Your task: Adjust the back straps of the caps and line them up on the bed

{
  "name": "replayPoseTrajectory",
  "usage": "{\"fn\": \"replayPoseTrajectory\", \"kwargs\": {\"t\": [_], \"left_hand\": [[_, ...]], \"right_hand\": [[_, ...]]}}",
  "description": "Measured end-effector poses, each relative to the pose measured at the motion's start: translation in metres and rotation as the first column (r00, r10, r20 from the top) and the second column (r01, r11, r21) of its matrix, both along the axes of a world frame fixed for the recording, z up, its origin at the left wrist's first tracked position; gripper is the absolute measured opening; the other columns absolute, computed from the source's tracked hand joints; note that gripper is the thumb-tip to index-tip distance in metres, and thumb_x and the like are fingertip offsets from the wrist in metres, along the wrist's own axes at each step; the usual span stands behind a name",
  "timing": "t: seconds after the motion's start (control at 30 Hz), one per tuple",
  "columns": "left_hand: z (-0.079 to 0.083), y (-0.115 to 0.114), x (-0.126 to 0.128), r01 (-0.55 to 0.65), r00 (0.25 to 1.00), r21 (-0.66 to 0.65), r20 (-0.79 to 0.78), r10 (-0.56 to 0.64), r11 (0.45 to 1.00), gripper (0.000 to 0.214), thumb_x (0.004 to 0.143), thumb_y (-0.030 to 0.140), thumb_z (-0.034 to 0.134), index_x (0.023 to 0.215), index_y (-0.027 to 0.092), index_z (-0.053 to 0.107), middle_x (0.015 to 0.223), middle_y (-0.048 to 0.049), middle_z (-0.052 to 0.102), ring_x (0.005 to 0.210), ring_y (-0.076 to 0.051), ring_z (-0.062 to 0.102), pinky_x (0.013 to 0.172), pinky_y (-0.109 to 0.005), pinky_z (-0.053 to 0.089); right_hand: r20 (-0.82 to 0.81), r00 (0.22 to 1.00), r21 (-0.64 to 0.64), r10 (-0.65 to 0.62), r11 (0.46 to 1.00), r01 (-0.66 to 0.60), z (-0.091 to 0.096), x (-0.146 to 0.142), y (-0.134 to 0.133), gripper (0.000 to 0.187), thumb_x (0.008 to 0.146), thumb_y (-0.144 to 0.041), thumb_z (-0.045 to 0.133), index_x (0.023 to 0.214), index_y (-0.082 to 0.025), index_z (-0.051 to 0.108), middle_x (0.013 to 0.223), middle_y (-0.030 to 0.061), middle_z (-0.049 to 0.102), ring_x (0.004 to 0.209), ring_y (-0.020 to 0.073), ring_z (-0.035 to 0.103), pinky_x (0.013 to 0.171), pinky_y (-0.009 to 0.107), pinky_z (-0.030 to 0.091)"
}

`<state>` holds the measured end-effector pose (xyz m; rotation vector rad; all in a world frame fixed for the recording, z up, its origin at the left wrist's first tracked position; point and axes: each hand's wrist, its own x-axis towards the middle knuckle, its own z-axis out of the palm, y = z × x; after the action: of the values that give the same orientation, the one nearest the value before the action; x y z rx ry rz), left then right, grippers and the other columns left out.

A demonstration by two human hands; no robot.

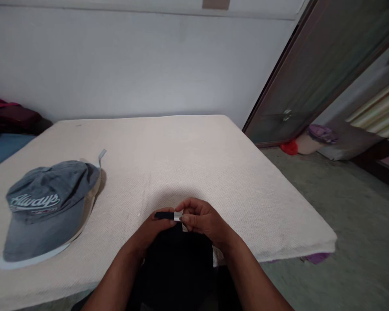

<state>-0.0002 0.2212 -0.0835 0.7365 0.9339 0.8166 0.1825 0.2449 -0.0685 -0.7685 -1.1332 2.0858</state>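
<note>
A black cap lies at the near edge of the cream mattress, between my forearms. Its black back strap with a silver buckle is up between my fingers. My left hand pinches the strap from the left. My right hand is closed on the buckle end from the right. A grey cap with white "Always" lettering sits on the mattress to the left, well apart from both hands.
A white wall runs behind the mattress. A glass door leans at the right above a grey floor. Dark red and blue bedding lies at the far left. A red thing sits on the floor.
</note>
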Motion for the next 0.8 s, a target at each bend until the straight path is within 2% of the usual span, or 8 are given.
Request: {"fn": "replayPoseTrajectory", "kwargs": {"t": [0.1,0.27,0.43,0.57,0.67,0.8], "left_hand": [[0.004,-0.001,0.001,-0.02,1.0,-0.004,0.019,0.02,1.0,0.014,0.069,0.026,0.071,0.08,0.017,0.069,0.067,-0.0003,0.064,0.06,-0.013,0.056,0.06,-0.023,0.039],[0.009,-0.002,0.007,0.089,0.996,0.017,0.013,-0.089,0.996,0.018,0.071,0.023,0.07,0.088,0.018,0.071,0.075,-0.0033,0.069,0.066,-0.015,0.061,0.063,-0.024,0.04],[0.012,-0.004,0.006,0.051,0.999,0.056,-0.005,-0.05,0.997,0.015,0.07,0.021,0.069,0.084,0.018,0.072,0.074,-0.0024,0.069,0.07,-0.016,0.062,0.066,-0.025,0.042],[0.01,-0.006,0.003,0.122,0.988,0.043,0.091,-0.126,0.992,0.025,0.067,0.032,0.073,0.084,0.015,0.07,0.077,-0.0062,0.068,0.068,-0.017,0.062,0.064,-0.025,0.044],[0.006,-0.007,0.003,0.056,0.998,0.014,0.018,-0.056,0.998,0.029,0.07,0.039,0.071,0.087,0.014,0.07,0.075,-0.0065,0.069,0.066,-0.017,0.062,0.063,-0.026,0.044],[0.004,-0.004,0.007,-0.042,0.992,-0.042,-0.118,0.036,0.998,0.023,0.074,0.036,0.068,0.081,0.014,0.071,0.066,-0.0044,0.068,0.059,-0.015,0.06,0.058,-0.024,0.043]], "right_hand": [[0.019,0.999,-0.007,0.027,1.0,-0.027,0.001,0.003,0.001,0.024,0.074,-0.027,0.069,0.094,-0.018,0.062,0.06,-0.0059,0.051,0.049,0.0046,0.04,0.045,0.018,0.025],[0.063,0.995,0.027,0.078,0.996,-0.08,0.004,0.005,0.001,0.023,0.074,-0.03,0.07,0.093,-0.018,0.062,0.057,-0.0057,0.052,0.047,0.0051,0.039,0.044,0.017,0.025],[0.093,0.991,0.021,0.091,0.995,-0.094,0.004,0.004,0.002,0.022,0.074,-0.03,0.07,0.089,-0.017,0.062,0.058,-0.0054,0.052,0.049,0.0053,0.042,0.046,0.018,0.028],[0.13,0.987,0.036,0.093,0.995,-0.098,0.003,0.006,0.004,0.021,0.074,-0.03,0.069,0.089,-0.017,0.062,0.056,-0.0056,0.051,0.047,0.0053,0.04,0.045,0.019,0.027],[0.156,0.985,0.051,0.081,0.995,-0.09,0.003,0.005,0.004,0.018,0.074,-0.029,0.068,0.087,-0.016,0.062,0.055,-0.0062,0.049,0.046,0.0049,0.038,0.045,0.019,0.026],[0.128,0.989,0.029,0.078,0.996,-0.082,0.001,0.004,0.003,0.018,0.075,-0.028,0.067,0.087,-0.017,0.062,0.054,-0.0068,0.048,0.044,0.0043,0.035,0.043,0.018,0.024]]}}
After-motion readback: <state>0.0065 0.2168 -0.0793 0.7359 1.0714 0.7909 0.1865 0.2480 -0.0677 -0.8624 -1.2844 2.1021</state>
